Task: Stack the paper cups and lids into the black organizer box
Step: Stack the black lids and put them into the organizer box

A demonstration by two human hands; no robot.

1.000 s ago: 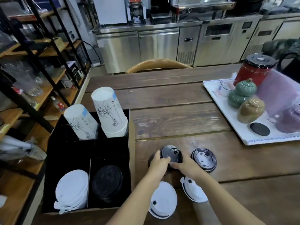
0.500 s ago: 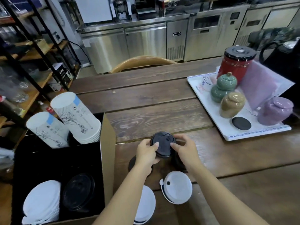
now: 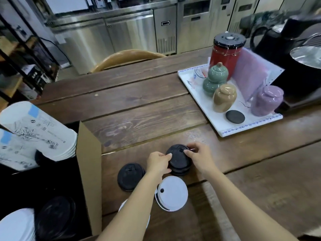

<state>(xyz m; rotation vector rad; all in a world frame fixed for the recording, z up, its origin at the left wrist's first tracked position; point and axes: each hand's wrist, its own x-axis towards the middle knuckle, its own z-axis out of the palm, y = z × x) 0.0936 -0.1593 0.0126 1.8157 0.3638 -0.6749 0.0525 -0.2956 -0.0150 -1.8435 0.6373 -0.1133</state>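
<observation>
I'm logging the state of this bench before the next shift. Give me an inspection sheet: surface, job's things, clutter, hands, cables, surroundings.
Surface: wooden plank table, dry, no spills seen.
Job's things: stack of black lids held by both hands; single black lid and white lid loose on the table; another white lid partly hidden under the left forearm; paper cups and lids already in the black organizer box.
Clutter: white tray with a red canister and ceramic jars.
Hands: left hand and right hand, fingers gripping the lid stack.
Cables: nothing seen on the table.
Surroundings: steel counters, shelving, a chair back.
</observation>
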